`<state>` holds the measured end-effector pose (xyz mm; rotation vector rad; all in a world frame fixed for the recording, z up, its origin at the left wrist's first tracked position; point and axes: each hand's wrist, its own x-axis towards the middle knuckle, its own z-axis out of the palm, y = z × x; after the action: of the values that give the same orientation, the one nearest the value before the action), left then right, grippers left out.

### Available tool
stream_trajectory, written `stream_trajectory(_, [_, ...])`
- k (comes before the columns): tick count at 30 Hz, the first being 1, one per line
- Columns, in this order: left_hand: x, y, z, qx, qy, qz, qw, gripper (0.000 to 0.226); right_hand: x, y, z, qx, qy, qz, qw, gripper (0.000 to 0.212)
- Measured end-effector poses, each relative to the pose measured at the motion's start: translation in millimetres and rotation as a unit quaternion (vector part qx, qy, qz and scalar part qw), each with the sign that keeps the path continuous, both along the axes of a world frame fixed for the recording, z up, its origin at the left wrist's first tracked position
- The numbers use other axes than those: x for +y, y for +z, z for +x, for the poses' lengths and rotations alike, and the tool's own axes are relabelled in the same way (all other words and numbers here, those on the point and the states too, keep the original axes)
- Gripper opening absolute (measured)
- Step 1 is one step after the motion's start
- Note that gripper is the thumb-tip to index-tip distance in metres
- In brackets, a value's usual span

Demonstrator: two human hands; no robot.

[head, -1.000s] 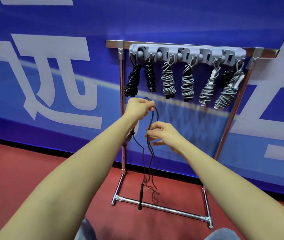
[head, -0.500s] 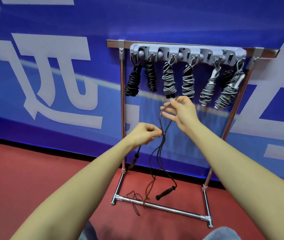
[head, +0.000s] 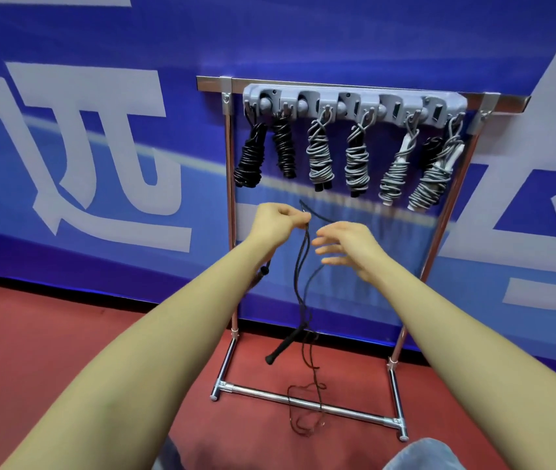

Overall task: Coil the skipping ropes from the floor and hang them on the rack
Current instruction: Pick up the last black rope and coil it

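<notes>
- Rack: polished, shiny metal tubing.
- Hook bar: matt grey plastic.
- Hung ropes: smooth cord, black ones glossy, grey ones duller.
- Black rope: thin and matt.
- Floor: red, slightly textured.
- Wall banner: smooth with a sheen.

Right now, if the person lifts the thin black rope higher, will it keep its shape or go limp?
Probably limp: the black rope hangs in slack strands from the left hand and its end lies tangled on the floor. Its handle dangles at a slant, so it may swing. The right hand is open beside it.
</notes>
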<state>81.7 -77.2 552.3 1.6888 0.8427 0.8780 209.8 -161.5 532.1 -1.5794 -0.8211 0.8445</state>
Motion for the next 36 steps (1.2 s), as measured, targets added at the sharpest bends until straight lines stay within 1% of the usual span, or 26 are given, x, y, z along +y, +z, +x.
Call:
stream_trajectory(1, [0.6,4.8,1.2,-0.012,0.003,-0.004,1.0,0.015,-1.0,-4.2,-2.9,-0.028,0.056,-0.025,0.998,0.011])
stream_trajectory(3, [3.5,13.4,2.6,-0.03,0.014,-0.01,0.999,0.014,-1.1,-12.1,-11.8,-0.087,0.158,-0.075,0.981,0.018])
stream_trajectory(4, [5.8,16.6,2.8,-0.032,0.021,-0.01,0.999,0.014,-0.2,-15.2,-17.2,-0.105,0.188,-0.089,0.972,0.02])
stream_trajectory(6, [10.3,21.6,1.1,-0.042,0.034,-0.009,0.999,0.014,2.5,-18.1,-28.0,-0.121,0.2,-0.087,0.968,0.016])
stream_trajectory(9, [16.2,25.7,-7.6,-0.058,0.041,-0.022,0.997,0.019,8.1,-12.8,-35.3,-0.137,0.159,-0.05,0.976,0.015])
stream_trajectory(11, [17.3,22.4,-15.0,-0.044,0.024,-0.046,0.998,0.022,12.2,-6.3,-35.0,-0.117,0.108,0.0,0.987,0.017])
stream_trajectory(13, [15.0,10.5,-22.8,0.006,0.002,-0.047,0.999,0.02,16.1,1.8,-32.4,-0.077,0.065,0.054,0.993,0.017])
stream_trajectory(15, [11.9,-8.4,-29.9,0.062,-0.035,-0.024,0.997,0.017,19.1,9.2,-30.5,-0.041,0.048,0.094,0.993,0.018])
stream_trajectory(17, [8.5,-28.5,-33.1,0.102,-0.077,-0.007,0.992,0.019,20.8,14.3,-30.1,-0.007,0.035,0.127,0.991,0.018])
stream_trajectory(18, [7.0,-36.3,-33.6,0.107,-0.088,-0.005,0.99,0.022,21.4,16.7,-30.0,0.013,0.026,0.142,0.989,0.017])
stream_trajectory(20, [6.0,-44.8,-33.3,0.089,-0.081,-0.004,0.993,0.027,22.7,19.9,-29.3,0.057,0.013,0.17,0.984,0.018])
stream_trajectory(21, [6.1,-45.6,-32.7,0.077,-0.07,0.003,0.995,0.025,23.0,20.7,-29.0,0.078,0.008,0.18,0.981,0.019])
stream_trajectory(23, [6.1,-43.0,-30.5,0.075,-0.054,0.033,0.995,0.012,23.1,21.8,-26.4,0.116,-0.004,0.187,0.975,0.022])
stream_trajectory(25, [7.1,-40.2,-28.3,0.08,-0.05,0.061,0.994,0.012,22.9,22.4,-25.0,0.121,-0.033,0.156,0.98,0.028])
stream_trajectory(26, [7.0,-38.7,-27.7,0.078,-0.053,0.066,0.993,0.012,22.9,22.9,-24.3,0.082,-0.056,0.117,0.988,0.032])
stream_trajectory(27, [6.3,-37.2,-27.1,0.073,-0.054,0.066,0.994,0.012,22.4,23.1,-22.9,0.01,-0.081,0.069,0.994,0.037])
stream_trajectory(28, [5.6,-35.3,-26.8,0.066,-0.054,0.062,0.994,0.011,20.6,23.1,-21.1,-0.082,-0.11,0.027,0.99,0.041])
stream_trajectory(30, [5.4,-32.6,-27.5,0.055,-0.055,0.054,0.996,0.01,18.8,19.5,-16.4,-0.247,-0.167,-0.018,0.955,0.039])
stream_trajectory(31, [4.9,-30.6,-27.7,0.047,-0.06,0.048,0.996,0.011,17.9,16.9,-15.6,-0.296,-0.176,-0.016,0.939,0.034])
stream_trajectory(32, [4.5,-28.5,-28.5,0.037,-0.07,0.038,0.996,0.011,17.8,14.2,-16.1,-0.324,-0.16,0.0,0.932,0.028])
stream_trajectory(34, [3.7,-23.7,-28.8,0.012,-0.092,0.011,0.996,0.012,20.7,9.5,-18.8,-0.337,-0.073,0.024,0.938,0.021])
stream_trajectory(36, [4.4,-17.8,-30.0,0.002,-0.097,0.003,0.995,0.013,22.8,7.1,-20.8,-0.335,-0.005,0.006,0.942,0.032])
